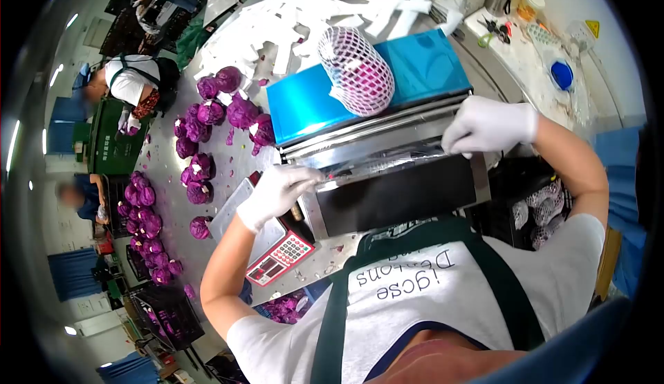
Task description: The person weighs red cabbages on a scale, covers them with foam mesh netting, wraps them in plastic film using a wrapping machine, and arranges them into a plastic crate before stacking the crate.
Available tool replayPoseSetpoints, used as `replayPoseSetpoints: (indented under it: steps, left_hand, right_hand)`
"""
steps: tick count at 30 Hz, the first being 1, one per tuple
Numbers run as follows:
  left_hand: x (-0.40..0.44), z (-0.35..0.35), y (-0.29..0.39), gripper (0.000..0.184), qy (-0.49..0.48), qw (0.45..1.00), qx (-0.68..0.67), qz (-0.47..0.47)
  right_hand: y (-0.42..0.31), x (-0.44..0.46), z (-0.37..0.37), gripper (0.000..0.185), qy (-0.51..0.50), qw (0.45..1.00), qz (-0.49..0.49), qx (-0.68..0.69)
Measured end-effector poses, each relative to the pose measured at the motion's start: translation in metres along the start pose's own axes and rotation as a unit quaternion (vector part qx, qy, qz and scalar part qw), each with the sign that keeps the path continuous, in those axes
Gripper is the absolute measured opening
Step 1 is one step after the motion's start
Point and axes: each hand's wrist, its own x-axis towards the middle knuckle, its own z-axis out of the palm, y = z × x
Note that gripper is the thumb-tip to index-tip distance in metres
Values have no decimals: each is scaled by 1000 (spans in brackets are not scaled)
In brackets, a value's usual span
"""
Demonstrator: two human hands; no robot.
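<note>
While clear film [391,165] seems pinched between the fingertips of left hand [280,192] and right hand [490,127], one netted cabbage [368,81] is parked unfilmed on the blue panel [430,60], netted bundles [550,206] look crated already, and loads of bare cabbages [243,112] are left.

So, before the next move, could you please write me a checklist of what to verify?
1. Left hand and right hand gloved: ok.
2. Firm grip on the clear film: cannot tell.
3. Netted cabbage on the blue top, off the black plate: ok.
4. Worktable free of purple scraps: not ok, bits lie about.
5. Scale reading: cannot tell, too small.
</note>
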Motion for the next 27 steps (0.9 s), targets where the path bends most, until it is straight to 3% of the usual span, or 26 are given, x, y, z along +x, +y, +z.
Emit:
replayPoseSetpoints:
  steps: [2,3,4,5,6,7,8,9,10,11,12,13,15,16,17,18,19,20,21,22,23,24,25,26,27]
  left_hand:
    - [-4,-37,33,16,164,968,-191,-18]
    - [9,-60,35,17,253,929,-254,88]
    - [26,-77,28,16,327,858,-353,178]
    - [50,-95,22,18,460,831,-279,139]
    - [81,-105,19,18,527,820,-201,100]
    - [109,-107,9,20,505,846,-120,121]
    - [144,-101,-41,24,473,876,17,89]
    - [168,-85,-89,35,399,903,154,33]
    - [186,-74,-94,44,205,911,318,-166]
    - [189,-43,-135,55,182,937,295,-35]
    - [190,-20,-138,61,213,947,236,52]
    - [190,3,-134,69,239,945,175,138]
    - [174,23,-91,78,241,963,-48,110]
    - [171,34,-91,80,236,964,-87,85]
    - [171,40,-92,82,234,962,-115,79]
    - [173,47,-93,85,235,958,-137,90]
    - [177,51,-95,88,237,954,-152,105]
    - [180,55,-97,91,241,950,-164,116]
    - [183,56,-98,85,244,951,-147,116]
    - [182,52,-87,74,174,843,-496,110]
    - [181,48,-75,64,142,601,-782,79]
    - [170,38,-58,60,154,625,-761,82]
    - [167,48,-79,72,185,786,-574,137]
    - [164,56,-100,85,246,882,-359,179]
    - [149,38,-92,105,206,942,-233,125]
  right_hand:
    - [-41,-4,-45,4,108,984,-115,85]
    - [-38,5,-62,12,179,936,-199,229]
    - [-28,20,-86,19,324,903,-230,163]
    - [-13,48,-105,20,395,862,-263,179]
    - [2,76,-124,22,464,815,-293,187]
    - [66,119,-147,22,494,820,-227,178]
    - [87,150,-140,22,524,811,-219,140]
    - [126,177,-128,26,548,822,-155,16]
    - [148,189,-113,31,447,883,78,-120]
    - [153,185,-90,34,306,916,137,-219]
    - [220,208,-56,38,336,937,-3,-94]
    - [189,192,-34,44,360,918,-79,-147]
    - [144,176,-2,44,395,903,-39,-162]
    - [124,168,0,42,325,834,-15,-446]
    - [126,176,6,41,246,733,39,-633]
    - [127,183,12,41,163,592,57,-787]
    - [125,187,14,42,174,673,17,-719]
    - [130,192,16,44,246,870,-41,-426]
    - [141,198,18,47,273,954,-97,-78]
    - [150,205,20,52,245,918,-134,280]
    - [143,202,20,57,247,901,-140,329]
    - [136,198,19,63,248,881,-146,376]
    - [107,177,10,69,309,930,-154,125]
    - [81,165,-4,73,264,954,-131,51]
    - [56,148,-12,77,218,971,-100,-18]
